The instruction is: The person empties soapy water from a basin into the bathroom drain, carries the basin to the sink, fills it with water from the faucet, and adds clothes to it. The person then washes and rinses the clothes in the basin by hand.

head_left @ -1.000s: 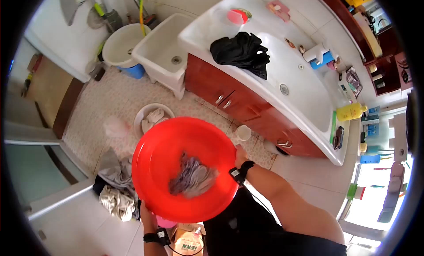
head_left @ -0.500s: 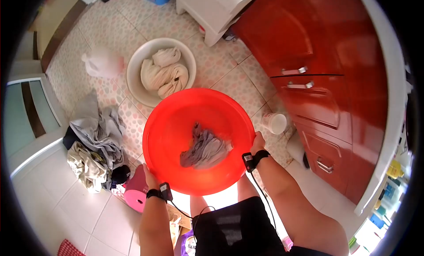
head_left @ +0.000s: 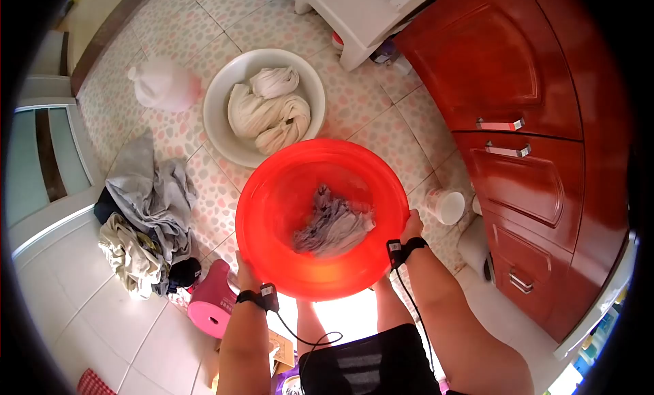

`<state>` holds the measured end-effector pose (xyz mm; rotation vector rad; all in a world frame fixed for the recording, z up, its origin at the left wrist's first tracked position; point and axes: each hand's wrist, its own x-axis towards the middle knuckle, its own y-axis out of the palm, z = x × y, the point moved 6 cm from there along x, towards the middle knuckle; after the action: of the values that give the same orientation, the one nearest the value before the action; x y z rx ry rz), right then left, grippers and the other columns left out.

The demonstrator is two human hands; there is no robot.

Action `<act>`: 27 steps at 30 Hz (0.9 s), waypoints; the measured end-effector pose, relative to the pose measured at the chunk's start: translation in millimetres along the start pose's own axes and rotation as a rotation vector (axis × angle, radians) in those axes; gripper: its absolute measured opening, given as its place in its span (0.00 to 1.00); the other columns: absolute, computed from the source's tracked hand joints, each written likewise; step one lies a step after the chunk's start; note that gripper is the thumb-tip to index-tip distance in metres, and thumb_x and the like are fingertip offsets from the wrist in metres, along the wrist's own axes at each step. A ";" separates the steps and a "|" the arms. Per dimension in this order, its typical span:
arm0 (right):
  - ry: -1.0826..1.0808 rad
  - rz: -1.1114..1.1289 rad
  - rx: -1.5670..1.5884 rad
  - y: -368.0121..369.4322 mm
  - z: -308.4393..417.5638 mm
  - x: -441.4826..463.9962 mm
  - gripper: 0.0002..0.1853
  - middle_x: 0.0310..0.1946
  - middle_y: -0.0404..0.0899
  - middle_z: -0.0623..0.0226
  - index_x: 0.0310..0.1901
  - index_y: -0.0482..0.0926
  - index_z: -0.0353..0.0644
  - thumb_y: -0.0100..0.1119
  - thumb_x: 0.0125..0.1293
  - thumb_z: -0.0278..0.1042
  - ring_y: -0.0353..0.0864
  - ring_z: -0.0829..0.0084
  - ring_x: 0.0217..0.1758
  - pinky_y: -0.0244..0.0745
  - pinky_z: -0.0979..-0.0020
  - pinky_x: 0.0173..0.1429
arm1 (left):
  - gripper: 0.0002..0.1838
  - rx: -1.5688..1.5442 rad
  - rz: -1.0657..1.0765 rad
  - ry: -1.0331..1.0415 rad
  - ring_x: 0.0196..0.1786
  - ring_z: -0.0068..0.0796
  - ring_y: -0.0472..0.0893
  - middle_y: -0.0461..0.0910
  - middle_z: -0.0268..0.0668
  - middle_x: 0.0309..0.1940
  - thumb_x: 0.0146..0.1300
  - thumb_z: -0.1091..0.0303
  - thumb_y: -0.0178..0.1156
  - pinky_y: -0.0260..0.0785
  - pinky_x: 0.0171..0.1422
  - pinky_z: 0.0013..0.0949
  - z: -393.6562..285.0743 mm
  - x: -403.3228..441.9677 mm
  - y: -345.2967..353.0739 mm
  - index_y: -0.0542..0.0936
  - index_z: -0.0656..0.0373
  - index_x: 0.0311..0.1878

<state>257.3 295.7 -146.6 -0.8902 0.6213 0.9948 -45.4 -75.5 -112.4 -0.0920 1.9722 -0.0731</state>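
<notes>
A large red plastic basin [head_left: 272, 190] is held between my two hands. Grey wet-looking cloth [head_left: 334, 224] lies bunched on its bottom. My left hand [head_left: 246, 276] is closed on the rim at the lower left, its fingers partly hidden by the wall. On the right side, my right hand [head_left: 412, 228] grips the opposite edge, with its fingers mostly under the rim. Just beyond, a white basin [head_left: 212, 126] holds twisted cream cloth [head_left: 269, 112]; the red rim overlaps its near edge in view.
A pile of clothes [head_left: 153, 197] lies on the floor at left, near a pink stool-like object [head_left: 212, 303]. A whitish jug [head_left: 163, 85] stands farther back. Red cabinets [head_left: 531, 177] line the right, with a white tub [head_left: 448, 206] before them. A white stand [head_left: 361, 17] is at the back.
The view has shifted, so the floor items and cabinets sit differently in frame. Both hands still hold the red basin, which appears slightly farther right and a little more tilted.
</notes>
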 end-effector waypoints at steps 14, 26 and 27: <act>-0.489 0.431 -0.514 -15.8 15.9 23.5 0.21 0.41 0.79 0.56 0.47 0.75 0.30 0.55 0.60 0.41 0.78 0.65 0.45 0.70 0.68 0.53 | 0.31 0.525 -0.179 -0.126 0.50 0.31 0.75 0.76 0.36 0.50 0.66 0.42 0.42 0.67 0.50 0.36 10.5 -28.9 -17.6 0.72 0.63 0.53; -1.278 0.644 -1.697 -273.8 179.3 -300.1 0.15 0.38 0.76 0.56 0.40 0.75 0.39 0.56 0.52 0.37 0.74 0.56 0.43 0.69 0.58 0.48 | 0.25 1.696 0.428 1.148 0.49 0.49 0.75 0.77 0.50 0.44 0.52 0.60 0.61 0.65 0.56 0.45 -123.5 -220.2 42.1 0.73 0.64 0.51; -1.240 0.644 -1.743 -302.6 182.7 -321.7 0.13 0.35 0.77 0.56 0.36 0.76 0.39 0.56 0.51 0.38 0.75 0.56 0.42 0.70 0.58 0.46 | 0.24 1.792 0.577 1.196 0.47 0.48 0.76 0.78 0.49 0.42 0.51 0.59 0.62 0.67 0.54 0.45 -131.2 -245.9 45.5 0.74 0.63 0.50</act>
<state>402.2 232.0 304.4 -1.2015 -1.3836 2.3917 -71.4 -4.8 159.8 2.0111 2.1132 -1.7274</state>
